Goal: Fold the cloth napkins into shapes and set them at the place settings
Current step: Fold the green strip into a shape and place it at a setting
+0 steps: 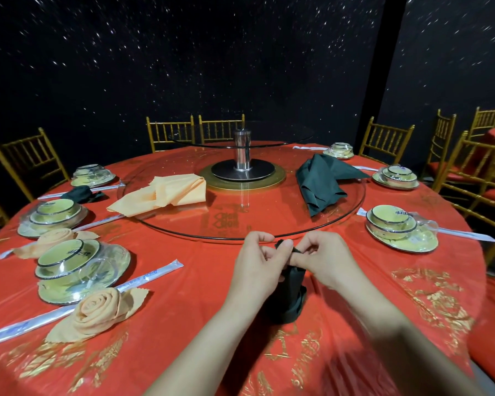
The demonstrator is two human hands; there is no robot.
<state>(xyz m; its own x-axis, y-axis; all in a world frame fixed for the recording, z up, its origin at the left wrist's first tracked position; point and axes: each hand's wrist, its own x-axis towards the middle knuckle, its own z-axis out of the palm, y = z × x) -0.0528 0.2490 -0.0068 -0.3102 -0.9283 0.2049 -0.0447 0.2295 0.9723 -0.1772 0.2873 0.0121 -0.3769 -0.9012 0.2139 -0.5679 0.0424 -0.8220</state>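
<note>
A rolled dark green napkin (293,298) stands upright on the red tablecloth (200,281) in front of me. My left hand (259,264) and my right hand (325,260) both pinch its top end, fingers curled round the cloth. Two peach napkins folded as roses lie at the left place settings, one near (97,310) and one further back (53,238). A folded dark napkin (82,193) lies by a setting further left. On the glass turntable (269,224) lie a loose peach napkin (160,192) and a loose dark green napkin (320,181).
Wrapped bowl-and-plate sets stand round the table edge, among them one at near left (77,270) and one at right (397,227), with wrapped chopsticks (143,278) beside them. Gold chairs (480,178) ring the table. A metal post (242,151) rises at the turntable's centre.
</note>
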